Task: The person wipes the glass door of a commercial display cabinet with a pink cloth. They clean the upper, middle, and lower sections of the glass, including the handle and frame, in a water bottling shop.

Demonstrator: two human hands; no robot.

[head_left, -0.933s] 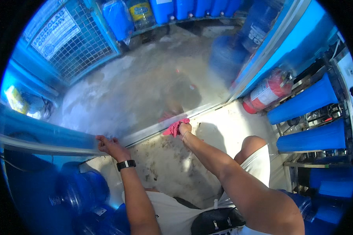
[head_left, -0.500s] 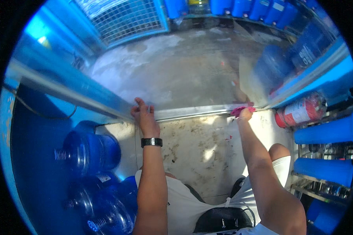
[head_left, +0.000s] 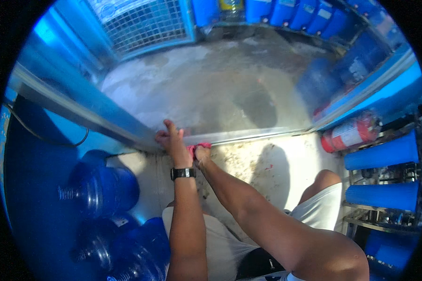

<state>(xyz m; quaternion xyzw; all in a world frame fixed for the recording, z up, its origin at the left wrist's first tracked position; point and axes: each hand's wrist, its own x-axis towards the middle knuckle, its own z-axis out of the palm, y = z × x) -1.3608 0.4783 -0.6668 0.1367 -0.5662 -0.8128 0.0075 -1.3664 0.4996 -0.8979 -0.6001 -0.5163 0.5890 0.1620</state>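
Blue walls (head_left: 35, 164) enclose the room's left side, above a pale tiled floor (head_left: 309, 157) smeared with dark grime, where a foot could slip if the tiles are wet. Large blue water jugs (head_left: 112, 185) lie on the left; a stray knock might roll one. Pale metal rail (head_left: 258, 136) edges the floor. Beside its left end, the left hand (head_left: 173, 145) has fingers spread, grasping nothing. Next to it, the right hand (head_left: 202, 154) clenches a pink cloth (head_left: 191, 150); working so close, the hands could collide.
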